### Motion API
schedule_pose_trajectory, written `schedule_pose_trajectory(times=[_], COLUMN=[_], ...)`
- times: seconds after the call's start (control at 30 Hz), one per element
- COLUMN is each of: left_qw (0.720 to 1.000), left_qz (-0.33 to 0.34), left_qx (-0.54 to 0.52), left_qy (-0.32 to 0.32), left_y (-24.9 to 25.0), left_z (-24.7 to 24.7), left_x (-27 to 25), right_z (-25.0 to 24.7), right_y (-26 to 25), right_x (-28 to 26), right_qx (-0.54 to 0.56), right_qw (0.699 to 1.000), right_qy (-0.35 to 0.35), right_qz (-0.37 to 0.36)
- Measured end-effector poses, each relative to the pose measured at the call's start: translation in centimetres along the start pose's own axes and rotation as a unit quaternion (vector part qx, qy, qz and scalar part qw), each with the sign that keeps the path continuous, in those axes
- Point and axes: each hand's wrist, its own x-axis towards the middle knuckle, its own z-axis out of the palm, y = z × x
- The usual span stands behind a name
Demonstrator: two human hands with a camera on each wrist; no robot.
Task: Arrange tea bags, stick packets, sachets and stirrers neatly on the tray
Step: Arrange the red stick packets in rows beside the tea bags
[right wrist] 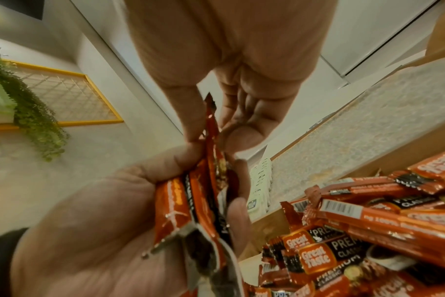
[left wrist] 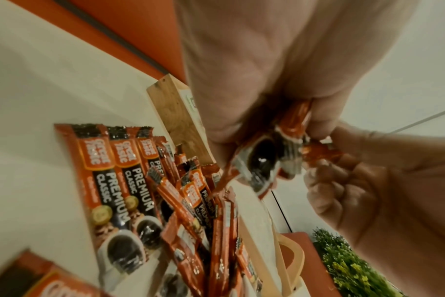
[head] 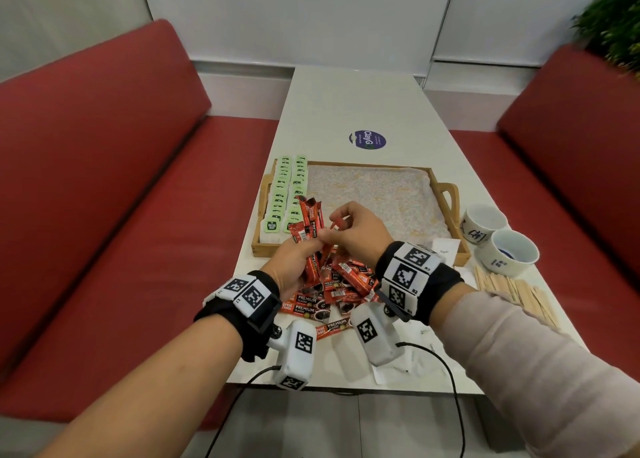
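Note:
My left hand grips a bundle of red stick packets upright over the tray's near left corner. My right hand pinches the top of one packet in that bundle. In the right wrist view, thumb and forefinger of the right hand hold the single packet. The left hand is wrapped round the bundle below. A loose pile of stick packets lies on the table before the wooden tray. Green tea bags lie in two columns along the tray's left side.
Wooden stirrers lie in a heap at the table's right edge. Two white cups stand beside the tray's right handle. White sachets lie near the table's front edge, one at the tray's near right corner. Red benches flank the table.

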Motion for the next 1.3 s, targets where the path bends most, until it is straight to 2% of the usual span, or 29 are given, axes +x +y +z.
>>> schedule_pose_trajectory(times=[0.13, 0.33, 0.47, 0.7, 0.83, 1.07, 1.3], left_qw=[1.0, 0.996, 0.994, 0.994, 0.992, 0.982, 0.974], left_qz=[-0.005, 0.005, 0.02, 0.039, 0.039, 0.037, 0.063], left_qx=[0.009, 0.047, 0.087, 0.095, 0.119, 0.182, 0.218], left_qy=[0.028, 0.075, 0.061, 0.029, 0.019, -0.018, -0.009], left_y=[-0.1, -0.6, -0.8, -0.4, -0.4, -0.2, 0.8], left_z=[-0.1, -0.6, -0.2, -0.3, -0.3, -0.2, 0.6], left_x=[0.0, -0.1, -0.8, -1.7, -2.2, -2.4, -1.4], right_z=[-0.3, -1.4, -1.7, -2.3, -2.5, -2.6, -3.0], right_y=[0.4, 0.4, 0.3, 0.1, 0.1, 0.2, -0.3], right_x=[-0.2, -0.7, -1.2, -2.1, -2.2, -1.9, -1.8], right_qx=[-0.018, 0.015, 0.008, 0.076, 0.088, -0.05, -0.1], right_qw=[1.0, 0.999, 0.999, 0.995, 0.993, 0.997, 0.995], right_qy=[0.021, 0.044, 0.051, -0.014, -0.021, 0.027, 0.01], right_qz=[0.0, 0.026, 0.019, 0.064, 0.08, 0.056, 0.019])
